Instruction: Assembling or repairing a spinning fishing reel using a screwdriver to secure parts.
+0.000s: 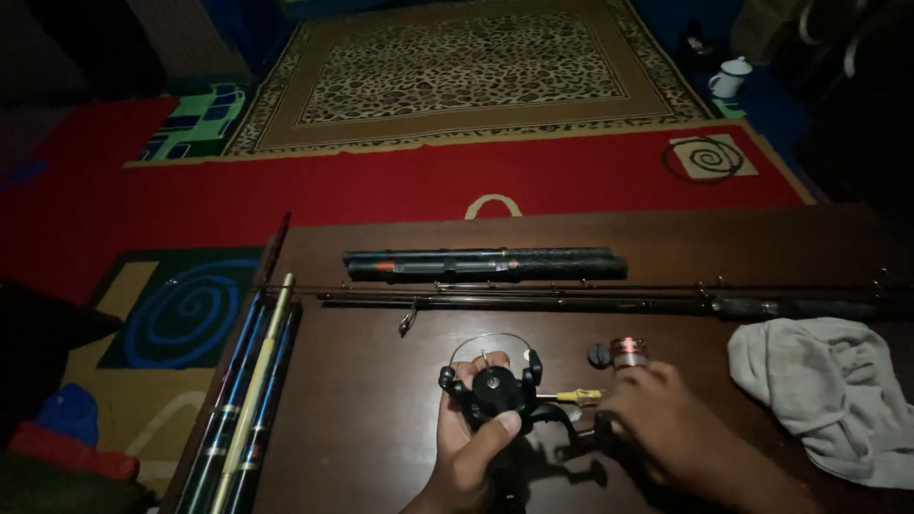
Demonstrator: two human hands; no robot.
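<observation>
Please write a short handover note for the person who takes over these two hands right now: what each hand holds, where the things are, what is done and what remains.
Left hand: gripping the black fishing reel, upright over the dark table.
Right hand: resting on the table beside the reel, fingertips by the reel's yellow-tipped shaft; whether it grips anything cannot be told.
Spool: off the reel, standing on the table just above the right hand.
Long rods and dark tube lie across the table behind; rod bundle at the left edge; grey cloth at right.
Done: spool removed. Left: spool not yet back on.
</observation>
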